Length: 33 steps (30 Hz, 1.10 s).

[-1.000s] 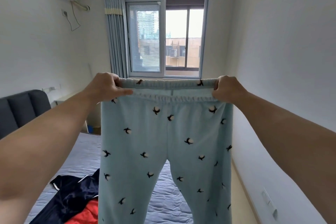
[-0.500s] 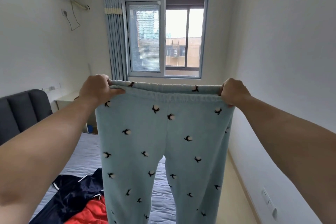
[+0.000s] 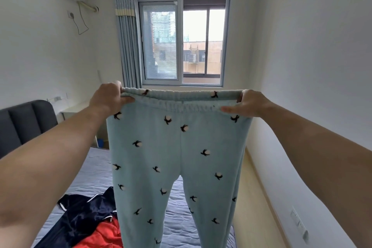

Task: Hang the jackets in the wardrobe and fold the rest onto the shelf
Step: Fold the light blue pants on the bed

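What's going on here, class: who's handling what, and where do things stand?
A person holds light blue patterned trousers up by the waistband, the left hand gripping one end and the right hand the other, legs hanging above the bed. They are not yet folded. A navy garment and a red garment lie on the bed.

Bed [image 3: 96, 179]: blue-grey quilted cover, with a dark padded headboard [image 3: 24, 125] at its left end.
Navy jacket [image 3: 84, 215]: lies crumpled on the cover, with white piping.
Red garment [image 3: 100, 235]: lies crumpled on the cover, touching the jacket.
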Motion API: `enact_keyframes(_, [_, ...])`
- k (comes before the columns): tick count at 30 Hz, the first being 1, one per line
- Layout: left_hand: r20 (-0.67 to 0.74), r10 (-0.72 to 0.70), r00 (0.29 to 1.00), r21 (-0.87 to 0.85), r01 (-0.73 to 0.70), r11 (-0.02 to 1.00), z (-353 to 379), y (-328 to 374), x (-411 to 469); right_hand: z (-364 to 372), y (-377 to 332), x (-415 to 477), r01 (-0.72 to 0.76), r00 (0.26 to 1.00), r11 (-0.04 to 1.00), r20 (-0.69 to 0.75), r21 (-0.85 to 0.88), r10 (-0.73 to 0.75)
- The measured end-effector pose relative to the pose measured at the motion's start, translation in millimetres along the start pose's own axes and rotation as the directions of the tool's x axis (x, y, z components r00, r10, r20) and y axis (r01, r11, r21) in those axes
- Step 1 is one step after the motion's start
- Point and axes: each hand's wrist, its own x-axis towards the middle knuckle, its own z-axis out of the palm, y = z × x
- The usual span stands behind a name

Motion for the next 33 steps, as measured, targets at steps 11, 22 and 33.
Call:
enact_keyframes(11, [0.159,0.052,0.986,-0.109,-0.035,0.993,6,-12,-4,11,22,5,0.074,0.997,0.997,-0.019,-0.001,-0.074])
enact_keyframes(22, [0.151,0.030,0.988,-0.167,-0.004,0.986,15,-15,-1,7,25,6,0.014,0.997,0.937,0.067,0.348,-0.039])
enact_keyframes(33, [0.173,0.144,0.974,-0.265,-0.094,0.960,11,-10,9,4,25,21,-0.022,0.993,0.948,0.114,0.316,-0.015])
